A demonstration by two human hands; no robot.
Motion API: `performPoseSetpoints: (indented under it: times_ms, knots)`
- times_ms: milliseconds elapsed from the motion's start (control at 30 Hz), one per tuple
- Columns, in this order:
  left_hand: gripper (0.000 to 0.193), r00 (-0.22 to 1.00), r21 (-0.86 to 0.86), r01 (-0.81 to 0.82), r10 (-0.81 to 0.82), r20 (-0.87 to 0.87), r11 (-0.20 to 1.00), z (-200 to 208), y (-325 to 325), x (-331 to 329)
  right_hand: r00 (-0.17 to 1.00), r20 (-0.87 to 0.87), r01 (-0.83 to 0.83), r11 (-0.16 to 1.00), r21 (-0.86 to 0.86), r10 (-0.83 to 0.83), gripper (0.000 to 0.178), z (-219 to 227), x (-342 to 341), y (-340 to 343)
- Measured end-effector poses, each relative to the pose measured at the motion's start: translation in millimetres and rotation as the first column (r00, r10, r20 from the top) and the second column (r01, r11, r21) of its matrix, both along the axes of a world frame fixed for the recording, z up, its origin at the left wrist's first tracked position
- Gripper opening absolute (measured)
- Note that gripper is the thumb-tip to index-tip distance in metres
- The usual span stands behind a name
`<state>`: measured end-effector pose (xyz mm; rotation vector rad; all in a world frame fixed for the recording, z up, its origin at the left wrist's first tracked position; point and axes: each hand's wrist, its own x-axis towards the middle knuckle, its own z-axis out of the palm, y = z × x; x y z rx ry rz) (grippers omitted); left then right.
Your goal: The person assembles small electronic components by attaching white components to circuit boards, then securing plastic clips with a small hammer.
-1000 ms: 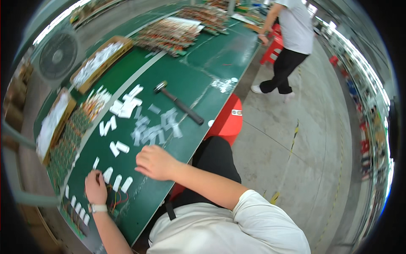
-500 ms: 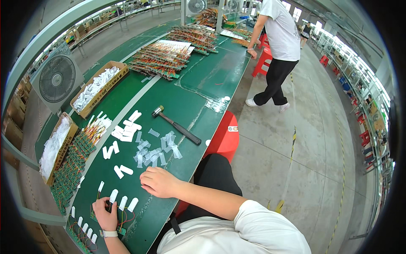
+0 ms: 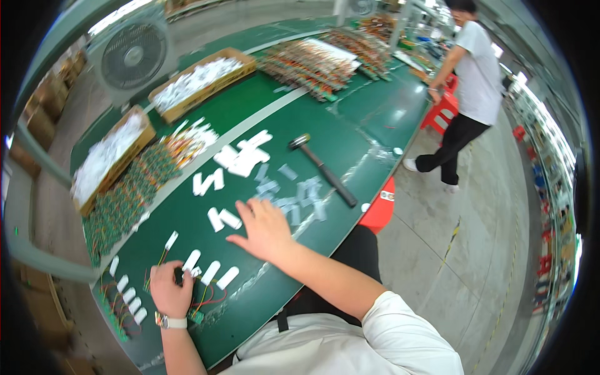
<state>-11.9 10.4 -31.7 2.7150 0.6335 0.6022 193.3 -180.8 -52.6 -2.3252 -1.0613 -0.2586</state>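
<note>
My left hand (image 3: pixel 170 290), a watch on its wrist, is closed with thumb and index finger pinching the lower end of a white rounded plastic piece (image 3: pixel 192 259). Two similar white pieces, one of them a wired white piece (image 3: pixel 210 272), lie just to its right, with red wires running to a small green circuit board (image 3: pixel 196 317). My right hand (image 3: pixel 269 230) hovers over or rests on the table with its fingers spread and holds nothing. By its fingertips are a pair of loose white pieces (image 3: pixel 215 219) and scattered clear plastic sleeves (image 3: pixel 290 205).
A hammer (image 3: pixel 328 175) lies on the green table (image 3: pixel 369 119). Along the far left are a carton of white parts (image 3: pixel 200 87), a carton of clear pieces (image 3: pixel 112 156), rows of circuit boards (image 3: pixel 134 194) and a fan (image 3: pixel 133 55). Another person (image 3: pixel 475 75) leans on the table at right.
My right hand has opened from a loose curl, its fingers now spread toward the loose white pieces. My left hand stays at the wired white pieces. The whole view has shifted.
</note>
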Motion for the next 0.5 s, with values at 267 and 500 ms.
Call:
performPoseSetpoints:
  times_ms: [267, 500]
  knots:
    - [0.017, 0.997, -0.152, 0.072, -0.072, 0.007, 0.986, 2, 13, 11, 0.974, 0.099, -0.214, 0.973, 0.09, 0.205, 0.026, -13, 34, 13]
    - [0.009, 0.991, -0.477, -0.005, 0.067, 0.115, 0.879, 1, 12, 1, 0.959, 0.167, -0.245, 0.966, 0.089, 0.228, 0.025, -18, 28, 14]
